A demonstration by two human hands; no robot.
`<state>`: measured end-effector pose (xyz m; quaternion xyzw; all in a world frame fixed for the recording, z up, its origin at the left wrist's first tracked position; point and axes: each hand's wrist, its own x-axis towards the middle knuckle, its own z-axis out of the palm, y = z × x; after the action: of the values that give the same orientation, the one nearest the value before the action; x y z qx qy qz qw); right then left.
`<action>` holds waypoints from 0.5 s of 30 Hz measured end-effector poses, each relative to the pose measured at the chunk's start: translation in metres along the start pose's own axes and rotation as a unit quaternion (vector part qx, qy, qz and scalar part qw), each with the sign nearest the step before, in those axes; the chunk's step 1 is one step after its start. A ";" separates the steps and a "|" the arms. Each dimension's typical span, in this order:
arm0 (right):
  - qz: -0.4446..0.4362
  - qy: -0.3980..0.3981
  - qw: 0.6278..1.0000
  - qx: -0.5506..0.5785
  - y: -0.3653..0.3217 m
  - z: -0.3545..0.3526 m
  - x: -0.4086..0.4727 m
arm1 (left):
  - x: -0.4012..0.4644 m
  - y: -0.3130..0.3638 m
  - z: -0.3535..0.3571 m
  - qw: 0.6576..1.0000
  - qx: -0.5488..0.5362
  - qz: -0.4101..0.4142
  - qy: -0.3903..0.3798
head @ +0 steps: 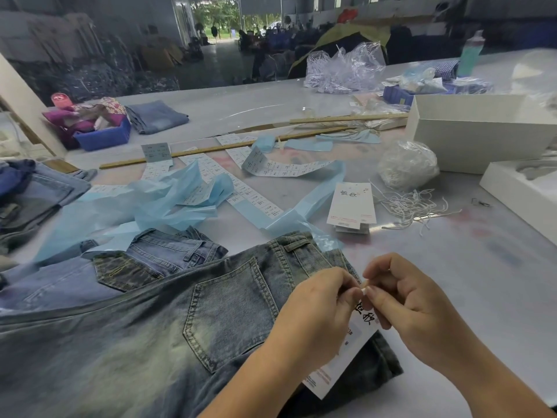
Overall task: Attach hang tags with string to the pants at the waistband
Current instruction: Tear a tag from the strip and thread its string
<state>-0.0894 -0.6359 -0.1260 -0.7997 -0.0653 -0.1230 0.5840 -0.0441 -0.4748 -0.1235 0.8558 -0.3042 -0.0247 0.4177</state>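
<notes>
Low and right of centre in the frame, the left hand point(316, 309) and right hand point(413, 303) meet fingertip to fingertip, both pinching a small pale string end point(363, 286). The hang tag point(340, 357) lies beneath them on the jeans point(180, 327), near the waistband point(289, 251).

Two hands point(364, 292); two wooden sticks point(180, 152); one blue bin point(104, 137).
</notes>
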 end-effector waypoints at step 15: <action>0.013 -0.062 0.997 0.052 -0.004 -0.004 0.000 | 0.005 -0.014 0.002 0.932 -0.356 -0.047 -0.041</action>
<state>-0.0906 -0.6382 -0.1216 -0.7750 -0.0970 -0.0618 0.6214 -0.0334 -0.4729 -0.1340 0.6622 -0.2521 -0.1860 0.6807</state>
